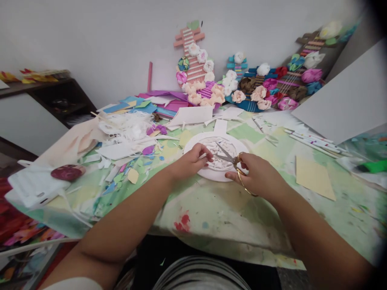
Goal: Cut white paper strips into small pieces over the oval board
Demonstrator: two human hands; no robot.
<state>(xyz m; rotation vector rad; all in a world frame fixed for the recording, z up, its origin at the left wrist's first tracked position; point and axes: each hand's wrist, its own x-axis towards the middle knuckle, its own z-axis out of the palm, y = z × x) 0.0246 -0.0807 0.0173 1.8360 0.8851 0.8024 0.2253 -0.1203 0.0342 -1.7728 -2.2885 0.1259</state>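
Note:
My right hand (pixel 256 173) has its thumb and fingers in the gold handles of a pair of scissors (pixel 229 157). The blades are apart and point left, toward my other hand. My left hand (pixel 195 160) pinches a small white strip (pixel 204 156) close to the blade tips; its material is hard to make out. Below both hands lies a white round cardboard piece (pixel 211 175) with a short tab (pixel 220 126) on its far side. Small white snippets (pixel 215 164) fill the ring in its middle, partly hidden by my hands and the scissors.
Paper scraps (pixel 121 177) and tangled white string (pixel 130 127) cover the left of the table. A white power adapter-like box (pixel 39 187) sits at the left edge. Guitar-shaped paper-flower crafts (pixel 196 68) lean on the wall. Pens (pixel 314 143) and a yellow sheet (pixel 314 177) lie right.

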